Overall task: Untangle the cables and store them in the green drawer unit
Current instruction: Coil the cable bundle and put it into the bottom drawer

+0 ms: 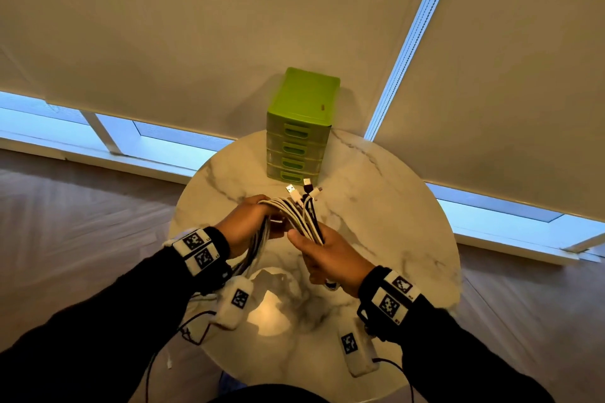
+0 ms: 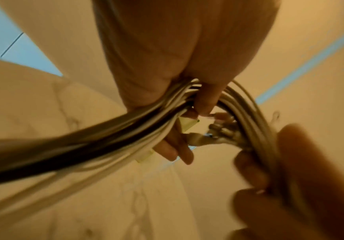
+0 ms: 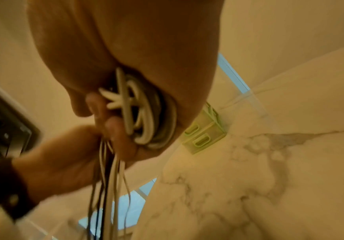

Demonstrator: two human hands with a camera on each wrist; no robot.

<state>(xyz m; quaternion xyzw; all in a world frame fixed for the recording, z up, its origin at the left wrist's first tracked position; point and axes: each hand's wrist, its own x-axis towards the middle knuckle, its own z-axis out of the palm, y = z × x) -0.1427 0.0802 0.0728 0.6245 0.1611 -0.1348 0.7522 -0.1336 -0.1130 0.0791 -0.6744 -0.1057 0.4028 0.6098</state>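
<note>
Holding the cables (image 1: 296, 216) as one bundle above the table (image 1: 376, 206), both hands work at mid-air height in front of the green drawer unit (image 1: 299, 127).

1. Left hand (image 1: 244, 227): fingers (image 2: 179, 151) are curled round the bundle; long white and dark strands trail from it down past the wrist toward the near table edge.
2. Right hand (image 1: 330, 255): fingers are wrapped round a looped section of the same bundle, with the thumb laid alongside it. The right wrist view shows several coils gathered in the palm.
3. Connector ends (image 1: 302, 191): a few plugs stand up out of the bundle between the hands, pointing toward the drawer unit and near its lowest drawer.
4. Drawer unit: it stands at the far side of the table; all visible drawers appear closed.

Progress assessment: the task appears to be at an early stage. The strands run together, so separation is not complete. No cable is seen in a drawer. Remaining work, as judged: separate each cable, open a drawer, place the cables inside.
</note>
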